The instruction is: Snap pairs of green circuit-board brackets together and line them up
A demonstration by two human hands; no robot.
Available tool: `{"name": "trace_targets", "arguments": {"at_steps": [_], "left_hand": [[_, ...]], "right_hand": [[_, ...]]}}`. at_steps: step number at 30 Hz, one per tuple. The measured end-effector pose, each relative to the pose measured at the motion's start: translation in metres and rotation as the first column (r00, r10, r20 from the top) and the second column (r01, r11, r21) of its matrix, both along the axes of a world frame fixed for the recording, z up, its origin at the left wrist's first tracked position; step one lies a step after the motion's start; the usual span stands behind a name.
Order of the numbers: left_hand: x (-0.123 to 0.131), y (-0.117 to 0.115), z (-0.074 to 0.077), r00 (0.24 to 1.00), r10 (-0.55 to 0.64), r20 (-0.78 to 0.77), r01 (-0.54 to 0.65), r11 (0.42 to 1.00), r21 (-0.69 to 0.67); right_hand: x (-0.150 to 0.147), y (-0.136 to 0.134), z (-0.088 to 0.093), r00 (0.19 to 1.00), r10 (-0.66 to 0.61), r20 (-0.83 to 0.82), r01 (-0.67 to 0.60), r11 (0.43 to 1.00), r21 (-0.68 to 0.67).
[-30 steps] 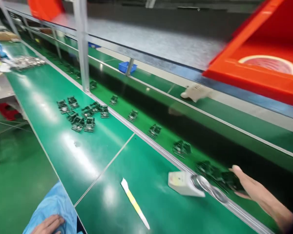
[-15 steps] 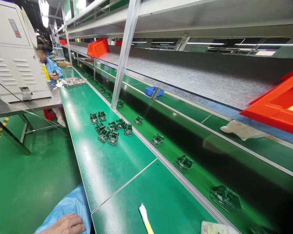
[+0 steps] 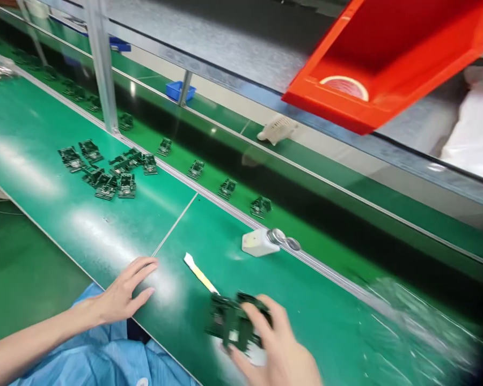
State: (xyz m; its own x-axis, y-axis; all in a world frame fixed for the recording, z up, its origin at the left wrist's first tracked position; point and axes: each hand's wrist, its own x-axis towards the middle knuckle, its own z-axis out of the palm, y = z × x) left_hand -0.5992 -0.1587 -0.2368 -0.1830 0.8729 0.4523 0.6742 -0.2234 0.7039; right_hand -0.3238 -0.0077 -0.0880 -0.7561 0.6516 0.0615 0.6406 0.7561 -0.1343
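Note:
My right hand (image 3: 279,343) has its fingers and thumb around a few green circuit boards (image 3: 235,321), blurred by motion, low over the bench. My left hand (image 3: 131,289) is empty, its fingers stretched out at the bench's front edge. Between the hands lies a yellow-handled stick with a white tip (image 3: 201,276), its lower end meeting the boards in view. Behind it a white bottle with a metal top (image 3: 260,242) stands by the metal rail. A loose group of circuit boards (image 3: 107,185) lies on the green bench (image 3: 153,214) to the left.
Beyond the rail, a row of circuit boards (image 3: 227,188) runs along the green belt (image 3: 209,182). A red bin (image 3: 346,115) holding a roll juts from the shelf above. Clear plastic (image 3: 410,332) lies at the right. A metal post (image 3: 100,69) rises at the left.
The view has swung right and down. My left hand has moved from my lap to the bench edge. My right hand has come into view with circuit boards in its grasp.

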Motion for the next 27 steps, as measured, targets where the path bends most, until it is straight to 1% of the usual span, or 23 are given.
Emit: {"name": "trace_targets", "arguments": {"at_steps": [2, 3, 5, 6, 7, 8, 10, 11, 12, 13, 14, 15, 16, 17, 18, 20, 22, 25, 27], "left_hand": [[0.006, 0.0, 0.003, 0.993, -0.088, 0.075, 0.087, 0.996, 0.019], [0.008, -0.001, 0.004, 0.986, -0.133, 0.103, 0.13, 0.991, 0.042], [0.01, -0.004, 0.005, 0.973, -0.194, 0.122, 0.185, 0.979, 0.084], [0.009, -0.006, 0.005, 0.972, -0.203, 0.121, 0.194, 0.977, 0.086], [0.007, -0.007, 0.004, 0.973, -0.197, 0.122, 0.19, 0.979, 0.072], [0.004, -0.007, 0.003, 0.976, -0.178, 0.128, 0.173, 0.984, 0.047], [-0.004, -0.007, 0.0, 0.981, -0.111, 0.156, 0.113, 0.994, -0.002], [-0.008, -0.006, -0.002, 0.982, -0.076, 0.176, 0.08, 0.997, -0.016], [-0.011, -0.005, -0.003, 0.979, -0.047, 0.196, 0.052, 0.998, -0.023], [-0.014, -0.004, -0.003, 0.976, -0.031, 0.216, 0.037, 0.999, -0.022], [-0.016, -0.002, -0.003, 0.972, -0.031, 0.234, 0.036, 0.999, -0.016], [-0.017, -0.001, -0.002, 0.968, -0.041, 0.247, 0.045, 0.999, -0.009], [-0.017, 0.001, -0.001, 0.965, -0.057, 0.255, 0.059, 0.998, -0.002], [-0.017, 0.002, 0.001, 0.963, -0.072, 0.258, 0.073, 0.997, 0.003], [-0.017, 0.002, 0.002, 0.962, -0.081, 0.262, 0.083, 0.997, 0.004], [-0.016, 0.002, 0.004, 0.956, -0.09, 0.278, 0.094, 0.996, -0.003], [-0.016, 0.0, 0.005, 0.947, -0.096, 0.307, 0.106, 0.994, -0.017], [-0.018, -0.004, 0.005, 0.938, -0.1, 0.332, 0.127, 0.99, -0.059], [-0.019, -0.006, 0.005, 0.938, -0.081, 0.338, 0.127, 0.985, -0.116]], "right_hand": [[-0.048, -0.033, -0.014, 0.991, -0.004, 0.137, 0.012, 0.998, -0.063], [-0.074, -0.046, -0.019, 0.981, -0.012, 0.192, 0.031, 0.995, -0.095], [-0.118, -0.064, -0.022, 0.957, -0.015, 0.289, 0.068, 0.982, -0.175], [-0.133, -0.068, -0.022, 0.949, -0.004, 0.314, 0.076, 0.973, -0.218], [-0.142, -0.07, -0.021, 0.948, 0.013, 0.318, 0.075, 0.962, -0.262], [-0.145, -0.069, -0.019, 0.955, 0.036, 0.295, 0.06, 0.948, -0.311], [-0.135, -0.063, -0.018, 0.984, 0.06, 0.165, 0.013, 0.911, -0.411], [-0.124, -0.058, -0.02, 0.997, 0.033, 0.069, 0.001, 0.899, -0.437], [-0.111, -0.051, -0.024, 0.999, -0.022, -0.028, 0.008, 0.9, -0.437], [-0.098, -0.043, -0.031, 0.988, -0.105, -0.115, 0.053, 0.92, -0.388], [-0.087, -0.035, -0.04, 0.968, -0.179, -0.176, 0.122, 0.949, -0.292], [-0.076, -0.027, -0.05, 0.954, -0.222, -0.203, 0.187, 0.966, -0.177], [-0.068, -0.02, -0.062, 0.953, -0.229, -0.2, 0.218, 0.973, -0.075], [-0.06, -0.015, -0.073, 0.958, -0.221, -0.182, 0.224, 0.975, -0.004], [-0.054, -0.011, -0.083, 0.964, -0.212, -0.158, 0.22, 0.975, 0.037], [-0.041, -0.007, -0.095, 0.965, -0.226, -0.135, 0.235, 0.97, 0.055], [-0.025, -0.004, -0.097, 0.947, -0.291, -0.139, 0.301, 0.952, 0.06], [0.004, -0.003, -0.087, 0.904, -0.401, -0.146, 0.414, 0.908, 0.069], [0.019, -0.009, -0.08, 0.864, -0.48, -0.15, 0.494, 0.866, 0.072]]}}
